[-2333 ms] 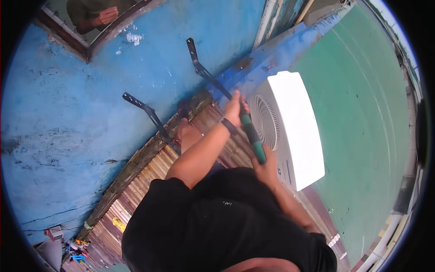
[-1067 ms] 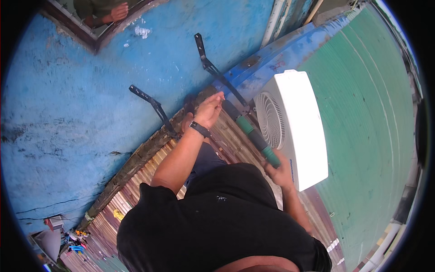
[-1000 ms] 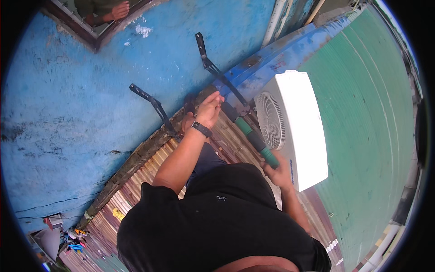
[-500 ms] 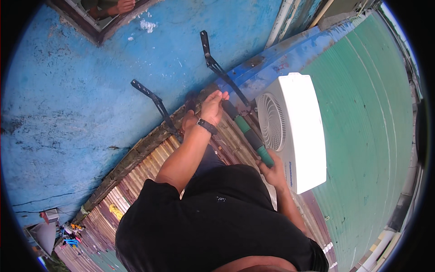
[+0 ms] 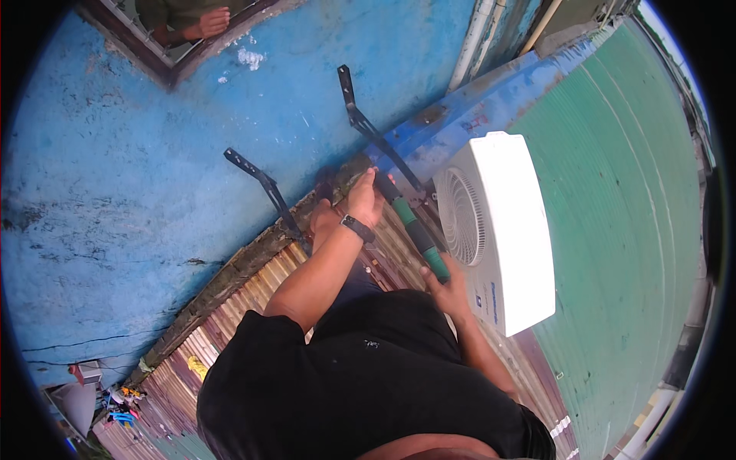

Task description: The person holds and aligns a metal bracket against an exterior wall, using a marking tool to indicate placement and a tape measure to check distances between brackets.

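My right hand (image 5: pixel 450 287) is closed around the near end of a long cylindrical tool (image 5: pixel 415 227) banded in green and black, perhaps a power tool; its exact kind is unclear. The tool slants away to the upper left, toward the wall's base. Beside its far end is my left hand (image 5: pixel 363 201), fingers stretched out, with a dark watch (image 5: pixel 357 228) on the wrist. Two black metal brackets (image 5: pixel 270 190) jut from the blue wall, one on either side of that hand. Just right of the tool stands a white air conditioner outdoor unit (image 5: pixel 502 234) with a round fan grille.
Corrugated roofing (image 5: pixel 253 287) lies underfoot, with a wide green sheet roof (image 5: pixel 613 230) to the right. The blue wall (image 5: pixel 138 169) rises ahead. Another person's hand (image 5: pixel 212 23) shows at the window (image 5: pixel 170 70). Pipes (image 5: pixel 477 38) run at the upper right.
The view has shifted a little, so the wall and brackets sit slightly lower. My left fingers have straightened near the tool's far end. My right hand keeps its grip on the tool.
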{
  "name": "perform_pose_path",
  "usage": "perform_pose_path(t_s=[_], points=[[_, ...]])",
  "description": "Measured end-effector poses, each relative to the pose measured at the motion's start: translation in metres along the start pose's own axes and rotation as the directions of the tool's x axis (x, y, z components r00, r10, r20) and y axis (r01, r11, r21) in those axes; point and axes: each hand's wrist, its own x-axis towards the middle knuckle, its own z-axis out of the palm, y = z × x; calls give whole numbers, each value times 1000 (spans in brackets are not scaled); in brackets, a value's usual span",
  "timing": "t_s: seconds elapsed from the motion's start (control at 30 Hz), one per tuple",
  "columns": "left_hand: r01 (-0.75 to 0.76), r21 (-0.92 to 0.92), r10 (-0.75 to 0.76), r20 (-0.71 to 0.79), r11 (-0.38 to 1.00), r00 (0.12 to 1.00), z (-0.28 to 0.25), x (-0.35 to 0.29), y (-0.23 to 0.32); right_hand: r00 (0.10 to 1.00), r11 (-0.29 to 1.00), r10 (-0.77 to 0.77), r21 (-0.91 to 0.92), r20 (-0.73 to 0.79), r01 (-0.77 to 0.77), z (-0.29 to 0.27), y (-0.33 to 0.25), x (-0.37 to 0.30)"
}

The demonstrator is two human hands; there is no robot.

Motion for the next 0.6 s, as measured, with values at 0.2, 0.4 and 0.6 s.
perform_pose_path(t_s=[0.2, 0.4, 0.6], points=[[3, 58, -1, -43, 998, 999, -18, 28, 0, 994, 998, 61, 19, 86, -63, 12, 10, 32], [-19, 186, 28, -44, 982, 999, -52, 123, 4, 996, 998, 1, -68, 91, 5, 33, 31, 99], [-11, 237, 34, -95, 971, 995, -61, 267, 9, 968, 947, 208, 218, 139, -234, 86, 91, 237]])
